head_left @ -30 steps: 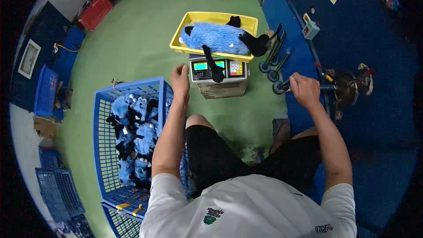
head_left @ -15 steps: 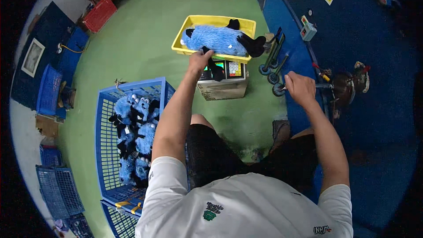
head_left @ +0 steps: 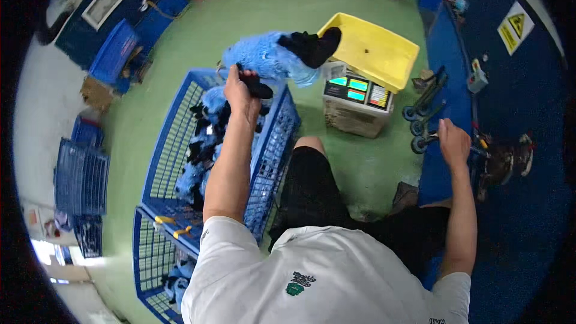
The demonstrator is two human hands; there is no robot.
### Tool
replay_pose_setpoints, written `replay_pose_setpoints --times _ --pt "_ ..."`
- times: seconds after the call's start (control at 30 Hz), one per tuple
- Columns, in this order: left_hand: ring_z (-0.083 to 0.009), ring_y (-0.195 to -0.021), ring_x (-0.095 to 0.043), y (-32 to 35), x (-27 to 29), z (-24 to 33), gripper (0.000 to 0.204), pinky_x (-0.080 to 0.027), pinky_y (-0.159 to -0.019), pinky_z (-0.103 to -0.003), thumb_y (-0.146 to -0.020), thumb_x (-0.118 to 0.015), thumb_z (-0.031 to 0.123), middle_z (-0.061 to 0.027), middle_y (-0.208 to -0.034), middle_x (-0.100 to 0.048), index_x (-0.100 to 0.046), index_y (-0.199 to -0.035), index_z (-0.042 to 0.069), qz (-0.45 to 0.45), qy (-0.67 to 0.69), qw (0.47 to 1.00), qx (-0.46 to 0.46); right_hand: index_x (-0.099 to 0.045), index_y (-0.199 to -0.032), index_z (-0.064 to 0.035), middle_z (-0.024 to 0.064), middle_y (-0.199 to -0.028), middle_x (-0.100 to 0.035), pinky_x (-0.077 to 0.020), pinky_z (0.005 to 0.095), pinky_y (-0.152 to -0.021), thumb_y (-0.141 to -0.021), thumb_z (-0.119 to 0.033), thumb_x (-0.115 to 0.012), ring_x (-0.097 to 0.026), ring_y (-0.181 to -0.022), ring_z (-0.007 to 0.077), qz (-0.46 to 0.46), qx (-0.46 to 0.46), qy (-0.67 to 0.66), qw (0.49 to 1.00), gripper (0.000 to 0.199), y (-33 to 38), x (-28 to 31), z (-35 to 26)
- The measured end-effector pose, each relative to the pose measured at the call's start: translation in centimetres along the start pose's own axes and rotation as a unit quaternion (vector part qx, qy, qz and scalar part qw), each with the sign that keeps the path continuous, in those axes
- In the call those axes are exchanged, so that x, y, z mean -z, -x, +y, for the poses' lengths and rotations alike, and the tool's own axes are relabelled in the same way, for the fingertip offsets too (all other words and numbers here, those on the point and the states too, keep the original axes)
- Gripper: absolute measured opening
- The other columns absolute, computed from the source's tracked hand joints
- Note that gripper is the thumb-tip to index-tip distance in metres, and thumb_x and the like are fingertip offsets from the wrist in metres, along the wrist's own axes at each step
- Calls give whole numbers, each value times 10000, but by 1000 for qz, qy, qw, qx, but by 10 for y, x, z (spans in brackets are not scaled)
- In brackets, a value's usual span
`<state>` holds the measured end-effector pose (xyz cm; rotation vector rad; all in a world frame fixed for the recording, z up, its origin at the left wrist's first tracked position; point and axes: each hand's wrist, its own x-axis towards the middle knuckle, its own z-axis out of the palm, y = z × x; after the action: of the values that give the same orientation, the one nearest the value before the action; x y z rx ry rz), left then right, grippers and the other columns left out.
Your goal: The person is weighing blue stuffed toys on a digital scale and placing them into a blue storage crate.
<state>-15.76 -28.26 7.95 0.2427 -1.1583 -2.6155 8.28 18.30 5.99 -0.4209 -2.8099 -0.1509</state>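
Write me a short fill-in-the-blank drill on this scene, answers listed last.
1. The furry toy is held up by the person's ____ hand.
2. The tray on the scale is coloured ____.
3. In the picture, the large blue basket stands to the ____ of the scale.
4. The colour of the person's shirt is mainly ____.

Missing words: left; yellow; left; white.
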Motion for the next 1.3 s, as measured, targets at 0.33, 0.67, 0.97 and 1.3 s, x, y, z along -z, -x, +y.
replay_pose_setpoints --times 0.33,0.67,0.97,1.3 --pt "-182 -569 -566 107 443 301 197 -462 -566 -277 -964 -600 224 -59 -686 -597 -617 -839 73 231 -118 965 -31 -690 -1027 -24 140 -817 -687 -411 456 -564 -1096 -437 -327 -578 -611 327 -48 26 -47 997 554 0 -26 15" --pt "-179 -502 -538 128 535 123 172 -410 -462 -265 -929 -633 226 -70 -677 -606 -624 -823 91 342 -176 918 94 -703 -951 -7 145 -894 -708 -453 455 -635 -1092 -441 -311 -621 -690 330 -71 -13 -32 997 601 -3 -25 31" --pt "-262 -818 -612 17 556 -94 389 -477 -708 -332 -882 -683 316 -152 -958 -653 -612 -1136 29 239 -498 818 160 -685 -996 -17 144 -868 -723 -495 403 -690 -1088 -391 -328 -661 -741 330 -6 33 -74 997 525 2 -41 52" --pt "-375 -1228 -582 -69 508 -190 783 -457 -1047 -374 -855 -734 270 -238 -1404 -548 -383 -1501 1 81 -596 780 173 -660 -984 -10 131 -928 -695 -477 381 -763 -1094 -377 -285 -630 -782 258 -91 -86 -160 979 535 7 -12 33"
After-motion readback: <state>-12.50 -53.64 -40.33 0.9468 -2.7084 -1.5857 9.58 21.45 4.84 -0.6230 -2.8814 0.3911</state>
